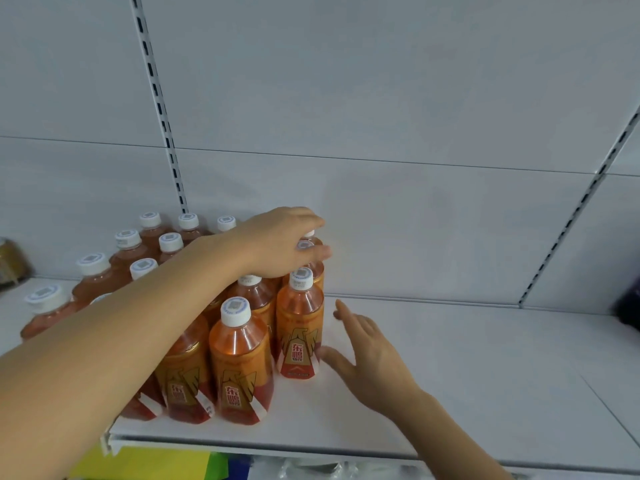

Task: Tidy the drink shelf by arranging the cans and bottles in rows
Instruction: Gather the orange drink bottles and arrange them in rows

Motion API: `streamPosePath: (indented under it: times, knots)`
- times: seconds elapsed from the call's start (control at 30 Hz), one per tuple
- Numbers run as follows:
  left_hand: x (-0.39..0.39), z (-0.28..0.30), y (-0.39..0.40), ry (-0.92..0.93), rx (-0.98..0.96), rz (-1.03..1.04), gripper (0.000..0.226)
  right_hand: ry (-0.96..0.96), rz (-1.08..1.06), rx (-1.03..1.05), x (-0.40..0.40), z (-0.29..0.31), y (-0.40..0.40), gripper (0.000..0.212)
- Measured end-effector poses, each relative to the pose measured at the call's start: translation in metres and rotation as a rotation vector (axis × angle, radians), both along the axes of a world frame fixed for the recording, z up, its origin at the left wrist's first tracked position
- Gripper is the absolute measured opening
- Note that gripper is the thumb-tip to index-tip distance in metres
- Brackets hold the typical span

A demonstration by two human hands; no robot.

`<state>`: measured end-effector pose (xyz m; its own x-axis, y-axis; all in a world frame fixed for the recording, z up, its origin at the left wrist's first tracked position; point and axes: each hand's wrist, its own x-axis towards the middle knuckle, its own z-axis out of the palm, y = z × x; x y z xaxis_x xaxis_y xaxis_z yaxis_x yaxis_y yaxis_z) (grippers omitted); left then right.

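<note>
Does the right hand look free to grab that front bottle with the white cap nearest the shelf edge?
Probably yes. The right hand is open beside the bottles, and bare shelf lies between it and the front bottle. The left hand is busy farther back.

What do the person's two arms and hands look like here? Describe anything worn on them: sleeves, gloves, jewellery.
Both arms are bare along their whole visible length: no sleeve shows on either forearm. The left hand and right hand wear no gloves, and no rings, watch or bracelet can be seen on the fingers or wrists in view. The nails look short and unpainted, though the picture is slightly soft.
</note>
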<state>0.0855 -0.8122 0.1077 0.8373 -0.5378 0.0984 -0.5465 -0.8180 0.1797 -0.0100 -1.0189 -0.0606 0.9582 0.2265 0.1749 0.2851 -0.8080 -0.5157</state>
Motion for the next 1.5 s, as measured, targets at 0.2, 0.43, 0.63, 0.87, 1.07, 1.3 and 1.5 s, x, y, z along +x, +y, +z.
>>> streamPosePath:
  times: [0.2, 0.43, 0.63, 0.87, 1.07, 1.3, 1.5]
  knots:
    - [-0.020, -0.006, -0.009, 0.127, 0.248, 0.003, 0.074, 0.244, 0.188, -0.001, 0.039, -0.003, -0.018, 0.097]
    - [-0.018, -0.007, -0.010, 0.163, 0.299, 0.018, 0.071, 0.225, 0.227, 0.068, 0.052, -0.012, -0.021, 0.107]
    - [-0.015, -0.011, -0.005, 0.130, 0.285, 0.064, 0.072, 0.238, 0.261, 0.032, 0.072, 0.011, -0.028, 0.120]
    - [-0.015, -0.010, -0.005, 0.147, 0.313, 0.079, 0.071, 0.221, 0.373, 0.070, 0.097, 0.014, -0.019, 0.134]
    - [-0.016, -0.012, -0.005, 0.158, 0.312, 0.085, 0.070, 0.224, 0.386, 0.057, 0.102, 0.006, -0.019, 0.137]
    - [-0.017, -0.011, -0.007, 0.148, 0.311, 0.104, 0.070, 0.189, 0.391, 0.003, 0.102, 0.008, -0.021, 0.137]
    - [-0.022, -0.013, -0.003, 0.111, 0.246, 0.102, 0.068, 0.154, 0.387, -0.055, 0.075, 0.007, -0.028, 0.118]
